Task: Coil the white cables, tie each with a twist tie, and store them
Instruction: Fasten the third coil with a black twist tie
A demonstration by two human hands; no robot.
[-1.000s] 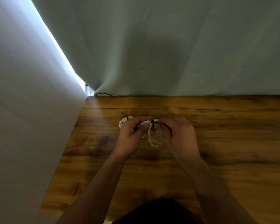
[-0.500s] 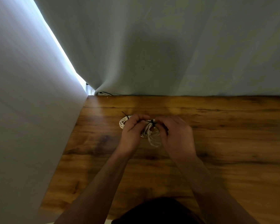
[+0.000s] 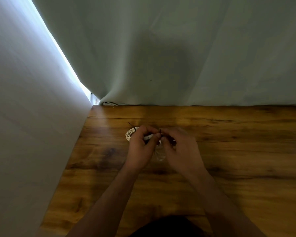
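Warm brown wood-grain table (image 3: 237, 151) runs back to a pale grey-green curtain (image 3: 178, 48). A white wall panel (image 3: 24, 125) closes off the left side, and a thin strip of daylight (image 3: 61, 48) shows between panel and curtain.

Two bare hands meet over the far-left part of the table, fingertips nearly touching. The left hand (image 3: 140, 147) has its fingers curled round a loosely wound white cable coil (image 3: 160, 155), and a short white plug end (image 3: 148, 137) shows between those fingers. The right hand (image 3: 181, 151) bends its fingertips in against the left's and pinches a thin black twist tie (image 3: 160, 130) at the top of that coil. The loops hanging below, between the two palms, are blurred, so their number cannot be counted.

I count two coils. The second white cable coil (image 3: 129, 135) lies flat on the table just behind the left hand, partly hidden by its knuckles. It is a small, tight oval of several turns. A second black twist tie (image 3: 133, 127) is cinched round its far side, with a loose end sticking out toward the curtain. That makes two ties, one to each coil.
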